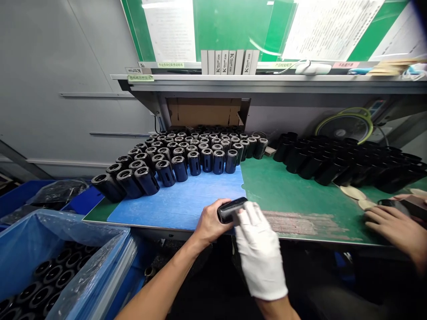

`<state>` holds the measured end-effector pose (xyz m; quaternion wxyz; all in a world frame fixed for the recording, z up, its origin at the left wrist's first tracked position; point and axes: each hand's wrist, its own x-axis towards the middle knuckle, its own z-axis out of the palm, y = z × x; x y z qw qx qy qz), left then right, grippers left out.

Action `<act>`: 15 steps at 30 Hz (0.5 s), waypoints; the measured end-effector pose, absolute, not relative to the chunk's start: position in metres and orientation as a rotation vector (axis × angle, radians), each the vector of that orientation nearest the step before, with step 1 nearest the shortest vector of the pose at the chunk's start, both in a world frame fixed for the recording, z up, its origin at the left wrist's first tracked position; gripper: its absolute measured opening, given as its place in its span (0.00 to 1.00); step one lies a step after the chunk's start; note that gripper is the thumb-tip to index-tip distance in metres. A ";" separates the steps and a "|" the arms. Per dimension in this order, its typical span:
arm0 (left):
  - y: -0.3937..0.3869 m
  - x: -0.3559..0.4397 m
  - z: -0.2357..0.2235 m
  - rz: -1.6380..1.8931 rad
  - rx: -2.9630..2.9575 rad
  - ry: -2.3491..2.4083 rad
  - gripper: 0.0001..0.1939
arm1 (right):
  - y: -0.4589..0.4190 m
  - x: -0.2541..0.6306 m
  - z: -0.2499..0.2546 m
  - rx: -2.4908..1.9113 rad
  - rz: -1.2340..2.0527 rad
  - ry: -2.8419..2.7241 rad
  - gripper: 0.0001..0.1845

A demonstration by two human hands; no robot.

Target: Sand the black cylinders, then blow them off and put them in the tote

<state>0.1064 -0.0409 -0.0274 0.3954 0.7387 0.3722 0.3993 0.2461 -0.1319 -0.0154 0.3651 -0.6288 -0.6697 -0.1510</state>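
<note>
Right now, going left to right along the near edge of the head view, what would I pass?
Blue plastic-lined bin → bare left hand → black cylinder → white-gloved right hand → co-worker's hand

White box spines read "K" plus digits too small to tell.
</note>
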 end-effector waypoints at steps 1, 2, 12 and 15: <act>-0.041 0.107 -0.028 1.027 1.873 0.937 0.24 | -0.128 0.238 -0.014 -1.628 -0.438 -1.821 0.28; -0.041 0.107 -0.028 1.037 1.875 0.938 0.24 | -0.124 0.232 -0.013 -1.655 -0.481 -1.885 0.25; -0.039 0.109 -0.029 1.021 1.905 0.993 0.19 | -0.113 0.216 -0.001 -1.916 -0.458 -1.894 0.22; -0.038 0.109 -0.028 1.008 1.879 1.010 0.18 | -0.113 0.213 0.002 -1.866 -0.473 -1.949 0.22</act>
